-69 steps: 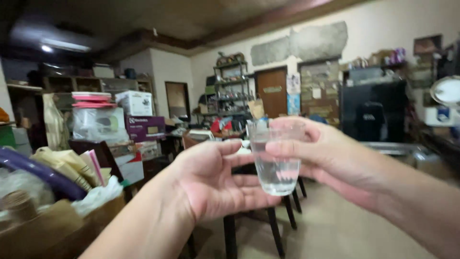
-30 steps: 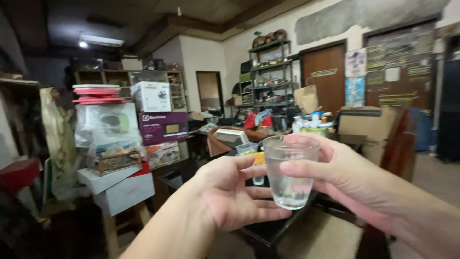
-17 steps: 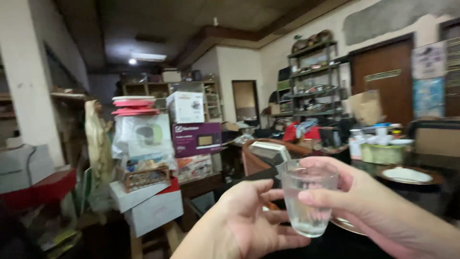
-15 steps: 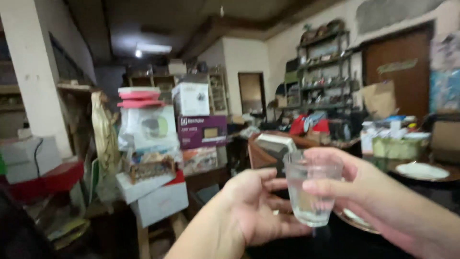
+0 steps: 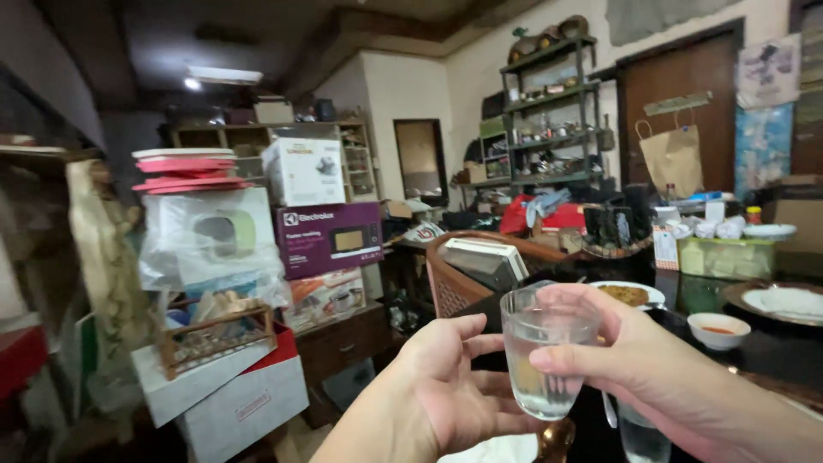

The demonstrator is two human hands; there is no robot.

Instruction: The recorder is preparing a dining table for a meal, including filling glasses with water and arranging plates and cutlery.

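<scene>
My right hand point(image 5: 651, 369) grips a clear drinking glass point(image 5: 542, 351) partly filled with clear liquid, thumb and fingers wrapped around its side. My left hand point(image 5: 446, 390) is cupped beside and under the glass with fingers spread, touching or nearly touching its lower edge. Both hands are raised in front of me over the near corner of a dark table point(image 5: 771, 343).
On the dark table are a plate of food point(image 5: 630, 294), a small white sauce bowl point(image 5: 718, 329), another plate point(image 5: 784, 300) and a green box point(image 5: 724, 255). A wooden chair point(image 5: 463, 274) stands close ahead. Stacked boxes point(image 5: 249, 257) fill the left; shelves point(image 5: 549, 120) and a door point(image 5: 686, 103) line the back wall.
The view has swung and tilted down, bringing the table and dishes closer. Both hands and the glass keep the same hold, slightly lower in view.
</scene>
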